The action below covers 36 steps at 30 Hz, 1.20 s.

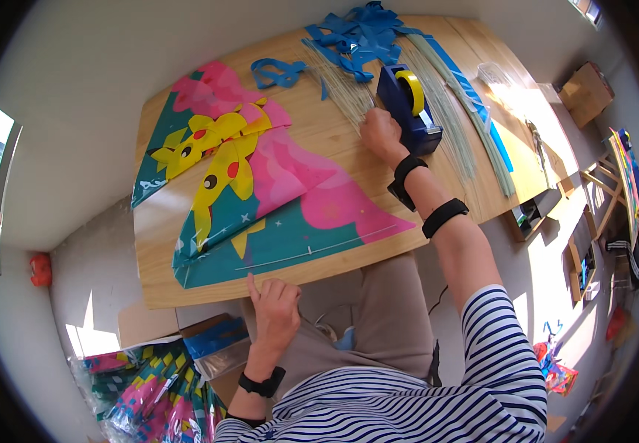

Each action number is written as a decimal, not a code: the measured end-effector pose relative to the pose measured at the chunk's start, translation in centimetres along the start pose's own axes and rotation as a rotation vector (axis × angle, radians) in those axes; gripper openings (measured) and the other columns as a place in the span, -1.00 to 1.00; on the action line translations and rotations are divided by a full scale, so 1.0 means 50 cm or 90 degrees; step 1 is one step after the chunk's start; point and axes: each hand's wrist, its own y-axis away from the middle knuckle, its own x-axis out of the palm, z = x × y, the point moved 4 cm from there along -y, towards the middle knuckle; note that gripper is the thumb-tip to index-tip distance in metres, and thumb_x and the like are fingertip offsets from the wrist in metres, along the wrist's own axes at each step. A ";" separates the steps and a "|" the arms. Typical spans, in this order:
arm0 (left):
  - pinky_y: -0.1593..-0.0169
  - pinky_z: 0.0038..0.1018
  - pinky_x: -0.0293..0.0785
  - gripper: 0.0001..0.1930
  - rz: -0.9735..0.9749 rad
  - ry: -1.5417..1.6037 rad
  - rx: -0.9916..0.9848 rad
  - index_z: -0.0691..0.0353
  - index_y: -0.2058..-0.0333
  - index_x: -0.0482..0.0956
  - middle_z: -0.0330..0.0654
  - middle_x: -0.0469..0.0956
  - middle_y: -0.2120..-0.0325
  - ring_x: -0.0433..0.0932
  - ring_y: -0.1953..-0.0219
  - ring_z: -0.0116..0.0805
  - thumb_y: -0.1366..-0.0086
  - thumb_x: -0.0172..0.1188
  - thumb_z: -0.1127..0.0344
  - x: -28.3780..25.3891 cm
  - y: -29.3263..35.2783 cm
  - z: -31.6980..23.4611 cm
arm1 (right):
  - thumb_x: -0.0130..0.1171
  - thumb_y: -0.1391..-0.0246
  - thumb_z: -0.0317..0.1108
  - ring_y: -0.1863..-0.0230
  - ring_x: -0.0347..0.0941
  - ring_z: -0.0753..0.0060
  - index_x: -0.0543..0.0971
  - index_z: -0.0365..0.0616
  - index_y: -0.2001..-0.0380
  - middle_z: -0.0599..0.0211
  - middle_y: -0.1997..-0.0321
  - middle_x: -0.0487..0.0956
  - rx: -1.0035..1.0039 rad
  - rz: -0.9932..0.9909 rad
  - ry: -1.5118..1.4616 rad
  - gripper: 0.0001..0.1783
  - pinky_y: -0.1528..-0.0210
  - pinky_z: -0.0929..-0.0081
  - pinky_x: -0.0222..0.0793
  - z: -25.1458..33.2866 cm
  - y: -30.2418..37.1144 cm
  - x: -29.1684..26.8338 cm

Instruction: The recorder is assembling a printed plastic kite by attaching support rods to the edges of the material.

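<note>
A printed plastic sheet, dark green and pink with yellow cartoon figures, lies partly folded on the wooden table. Along its near edge runs a thin pale line, perhaps a rod. My left hand is at the table's front edge, index finger stretched toward the sheet and the other fingers loosely curled, with nothing in it. Beside a dark blue tape dispenser holding a yellow roll, my right hand has its fingers closed at the near end of some thin pale rods. Whether it pinches one is hidden.
Blue strips are heaped at the table's far side. More thin rods and a clear plastic box lie right of the dispenser. Bagged printed sheets are piled at lower left by a cardboard box. Open boxes stand beyond the right edge.
</note>
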 end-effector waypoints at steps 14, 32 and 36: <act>-0.42 0.19 -0.11 -0.88 -0.028 0.005 0.032 0.16 0.39 0.56 -0.19 0.44 0.40 0.47 0.15 -0.14 -0.09 0.24 0.53 -0.014 -0.004 -0.014 | 0.23 -0.08 -0.30 0.71 0.40 0.43 0.56 -0.32 0.68 0.24 0.70 0.52 0.130 0.034 -0.402 -0.65 0.60 0.40 0.29 -0.058 0.025 -0.071; -0.04 -0.27 0.37 -0.85 -0.124 0.211 0.103 0.28 0.32 0.58 -0.08 0.59 0.34 0.52 0.19 -0.07 -0.11 0.31 0.48 -0.083 -0.082 -0.131 | 0.22 -0.09 -0.35 0.69 0.36 0.49 0.55 -0.28 0.62 0.30 0.66 0.51 0.140 -0.155 -0.248 -0.73 0.66 0.46 0.21 -0.146 0.066 -0.144; -0.04 -0.36 0.43 -0.84 -0.083 0.309 -0.059 0.28 0.22 0.61 -0.15 0.64 0.23 0.56 0.11 -0.25 -0.20 0.30 0.48 -0.099 -0.052 -0.073 | 0.22 -0.14 -0.30 0.65 0.34 0.52 0.55 -0.22 0.53 0.33 0.61 0.51 0.063 0.158 -0.613 -0.76 0.61 0.51 0.19 -0.075 0.250 -0.178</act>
